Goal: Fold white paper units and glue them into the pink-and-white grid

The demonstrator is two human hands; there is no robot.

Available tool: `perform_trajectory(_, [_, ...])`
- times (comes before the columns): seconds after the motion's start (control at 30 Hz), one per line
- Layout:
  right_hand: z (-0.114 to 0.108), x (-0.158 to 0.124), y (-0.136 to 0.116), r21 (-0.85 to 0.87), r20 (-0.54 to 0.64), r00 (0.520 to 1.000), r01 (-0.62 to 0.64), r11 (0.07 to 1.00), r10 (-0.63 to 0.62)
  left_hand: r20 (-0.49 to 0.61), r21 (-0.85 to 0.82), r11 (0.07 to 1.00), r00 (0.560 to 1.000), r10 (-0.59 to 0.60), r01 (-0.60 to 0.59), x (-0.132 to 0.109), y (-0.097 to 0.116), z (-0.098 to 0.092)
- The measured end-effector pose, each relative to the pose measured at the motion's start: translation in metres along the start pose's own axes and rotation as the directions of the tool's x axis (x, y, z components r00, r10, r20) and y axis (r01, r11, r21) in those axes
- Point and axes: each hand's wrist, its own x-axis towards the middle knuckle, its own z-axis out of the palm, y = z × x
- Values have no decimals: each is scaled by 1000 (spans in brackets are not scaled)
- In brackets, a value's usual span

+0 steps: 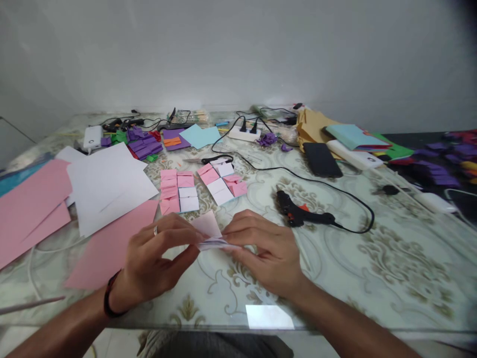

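Observation:
Between my two hands is a small folded piece of paper (208, 225), pale with a faint pink tint and layered along its lower edge. My left hand (160, 253), with a ring and a dark wristband, pinches its left side. The fingers of my right hand (264, 248) close on its right side. Just beyond my hands lie two panels of folded pink and white paper squares, the left panel (169, 191) and the right panel (219, 190). A black glue gun (303, 214) with an orange trigger rests to the right of my right hand.
White sheets (108, 186) and pink sheets (33, 214) cover the left side. Scissors (218, 159), purple folded papers (145, 144) and a power strip (244, 133) sit farther back. A black phone (322, 159) lies at right, and the glue gun's cable (298, 171) crosses the table.

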Motion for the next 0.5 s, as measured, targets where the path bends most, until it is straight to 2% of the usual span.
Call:
perform_trajectory(0.1, [1,0,-2,45,-17,999,-45,998,46,-5,-63,992,994,-109,109,-5,-3,2])
perform_trajectory(0.2, [1,1,-2,62,18,991,-135,989,134,24,-42,982,983,-183,183,-7,-4,2])
perform_trajectory(0.37, [2,3,-2,25,93,978,-189,982,186,197,77,974,954,-226,215,2,-2,0])
perform_trajectory(0.5, [1,2,-3,-11,101,968,-228,974,228,240,107,963,934,-265,246,8,-1,1])
